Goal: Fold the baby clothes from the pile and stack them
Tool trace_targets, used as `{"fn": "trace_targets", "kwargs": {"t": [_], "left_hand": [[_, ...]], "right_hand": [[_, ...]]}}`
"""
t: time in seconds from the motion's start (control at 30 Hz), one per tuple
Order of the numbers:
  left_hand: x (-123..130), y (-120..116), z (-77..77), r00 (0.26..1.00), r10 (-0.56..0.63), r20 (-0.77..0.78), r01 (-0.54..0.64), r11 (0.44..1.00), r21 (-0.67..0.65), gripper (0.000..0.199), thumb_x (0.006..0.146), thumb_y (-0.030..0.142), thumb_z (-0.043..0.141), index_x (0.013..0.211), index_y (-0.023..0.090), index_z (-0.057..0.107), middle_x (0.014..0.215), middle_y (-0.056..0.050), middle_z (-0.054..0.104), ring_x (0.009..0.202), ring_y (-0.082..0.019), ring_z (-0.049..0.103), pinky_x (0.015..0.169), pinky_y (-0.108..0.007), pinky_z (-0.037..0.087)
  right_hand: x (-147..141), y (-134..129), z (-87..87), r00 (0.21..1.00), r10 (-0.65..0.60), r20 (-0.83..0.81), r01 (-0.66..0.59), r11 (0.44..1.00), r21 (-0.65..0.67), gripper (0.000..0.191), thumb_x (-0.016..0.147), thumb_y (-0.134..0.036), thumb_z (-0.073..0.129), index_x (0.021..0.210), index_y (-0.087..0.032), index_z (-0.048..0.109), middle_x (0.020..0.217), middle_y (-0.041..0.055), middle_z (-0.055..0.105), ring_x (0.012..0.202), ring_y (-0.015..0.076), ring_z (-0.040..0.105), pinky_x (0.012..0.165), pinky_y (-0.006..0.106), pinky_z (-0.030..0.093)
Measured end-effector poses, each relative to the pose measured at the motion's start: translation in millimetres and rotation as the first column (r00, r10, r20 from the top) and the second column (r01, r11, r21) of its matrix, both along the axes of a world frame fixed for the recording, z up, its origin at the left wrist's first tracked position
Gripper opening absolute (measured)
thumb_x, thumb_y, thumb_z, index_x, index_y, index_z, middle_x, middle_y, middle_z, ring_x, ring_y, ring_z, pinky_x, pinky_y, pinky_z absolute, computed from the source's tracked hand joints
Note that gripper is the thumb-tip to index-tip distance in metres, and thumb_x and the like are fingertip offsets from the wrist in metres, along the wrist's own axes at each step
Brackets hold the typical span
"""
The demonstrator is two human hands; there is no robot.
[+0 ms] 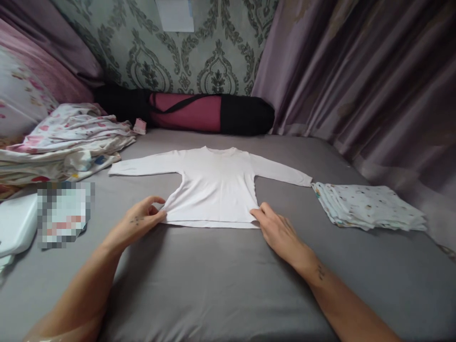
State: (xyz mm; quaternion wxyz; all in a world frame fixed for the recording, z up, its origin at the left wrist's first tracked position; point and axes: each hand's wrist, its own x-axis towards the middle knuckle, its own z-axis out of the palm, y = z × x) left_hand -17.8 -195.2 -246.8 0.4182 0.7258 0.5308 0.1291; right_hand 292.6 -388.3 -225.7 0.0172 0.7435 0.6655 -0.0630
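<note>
A small white long-sleeved shirt lies spread on a grey sheet, its neckline away from me and both sleeves stretched out sideways. My left hand pinches the left corner of its hem between thumb and fingers. At the opposite hem corner, my right hand grips the fabric in the same way. The front and back hem edges lie slightly offset, so a second strip of cloth shows below the upper one. Soft creases run across the shirt's body.
Folded patterned cloths are stacked at the right, touching the right cuff. Rumpled printed fabric is heaped at the left, above a white object and a blurred-out packet. A black and maroon bag lies along the wall beside purple curtains.
</note>
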Motion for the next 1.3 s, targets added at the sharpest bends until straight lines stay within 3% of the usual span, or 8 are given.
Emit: {"fn": "trace_targets", "kwargs": {"t": [0.23,0.33,0.43,0.6,0.7,0.83,1.03,1.3], "left_hand": [[-0.5,1.1,8.7,0.99,-0.089,-0.109,0.082,0.995,-0.063,0.041,0.065,0.058,0.061,0.079,0.021,0.064,0.06,0.001,0.056,0.053,-0.014,0.045,0.049,-0.025,0.03],[-6.1,9.3,9.7,0.984,-0.154,-0.087,0.141,0.979,-0.145,0.045,0.066,0.065,0.063,0.069,0.021,0.062,0.058,0.001,0.054,0.052,-0.013,0.043,0.049,-0.024,0.027],[-2.9,23.4,17.1,0.99,-0.133,-0.056,0.121,0.976,-0.179,0.049,0.066,0.068,0.062,0.064,0.02,0.062,0.057,0.001,0.055,0.052,-0.013,0.044,0.05,-0.024,0.029],[35.6,51.8,36.0,0.992,0.116,-0.05,-0.119,0.991,-0.055,0.036,0.066,0.052,0.062,0.066,0.016,0.064,0.059,-0.001,0.058,0.052,-0.012,0.044,0.052,-0.024,0.034],[63.4,66.5,36.8,0.974,0.195,-0.118,-0.19,0.98,0.054,0.03,0.069,0.043,0.061,0.058,0.016,0.061,0.056,-0.004,0.057,0.053,-0.015,0.049,0.054,-0.027,0.036],[89.0,81.6,25.8,0.931,0.275,-0.24,-0.227,0.951,0.209,0.028,0.072,0.042,0.062,0.063,0.016,0.064,0.067,-0.013,0.066,0.071,-0.028,0.065,0.061,-0.034,0.044],[106.0,96.6,7.1,0.87,0.392,-0.3,-0.319,0.91,0.263,0.031,0.075,0.037,0.067,0.09,0.01,0.068,0.104,-0.025,0.07,0.107,-0.038,0.065,0.082,-0.042,0.051],[112.1,103.0,7.9,0.845,0.39,-0.366,-0.311,0.915,0.256,0.027,0.071,0.028,0.073,0.091,0.011,0.066,0.108,-0.023,0.07,0.11,-0.035,0.065,0.085,-0.037,0.053]], "right_hand": [[7.2,-1.9,11.0,0.984,0.018,-0.177,-0.021,1.0,-0.016,0.039,0.086,-0.002,0.039,0.11,-0.023,0.061,0.102,0.0058,0.06,0.086,0.0169,0.06,0.073,0.025,0.041],[27.0,1.5,13.1,0.905,0.013,-0.425,-0.031,0.999,-0.037,0.03,0.085,-0.015,0.051,0.11,-0.025,0.065,0.098,0.0037,0.065,0.082,0.0171,0.061,0.075,0.026,0.045],[56.7,19.2,9.3,0.81,-0.088,-0.58,0.075,0.996,-0.047,0.027,0.085,-0.03,0.055,0.107,-0.024,0.069,0.093,0.0026,0.071,0.078,0.0183,0.062,0.071,0.026,0.046],[96.5,74.4,-13.5,0.855,-0.273,-0.442,0.361,0.924,0.128,0.025,0.087,-0.029,0.052,0.085,-0.019,0.074,0.081,0.0037,0.073,0.077,0.0178,0.064,0.066,0.024,0.041],[95.7,103.5,-24.3,0.841,-0.428,-0.331,0.482,0.871,0.099,0.032,0.088,-0.035,0.051,0.08,-0.017,0.076,0.08,0.0082,0.074,0.077,0.02,0.066,0.062,0.026,0.039],[79.7,122.2,-27.7,0.766,-0.566,-0.305,0.606,0.794,0.05,0.037,0.089,-0.042,0.051,0.089,-0.017,0.078,0.094,0.0151,0.075,0.09,0.0248,0.07,0.065,0.027,0.043],[70.7,131.7,-32.5,0.731,-0.599,-0.326,0.643,0.764,0.039,0.037,0.087,-0.045,0.056,0.098,-0.017,0.077,0.1,0.0176,0.075,0.097,0.0277,0.07,0.073,0.029,0.048],[55.4,134.8,-29.7,0.693,-0.616,-0.375,0.676,0.735,0.043,0.029,0.085,-0.038,0.058,0.096,-0.02,0.076,0.102,0.0145,0.075,0.101,0.0262,0.069,0.076,0.028,0.049]]}}
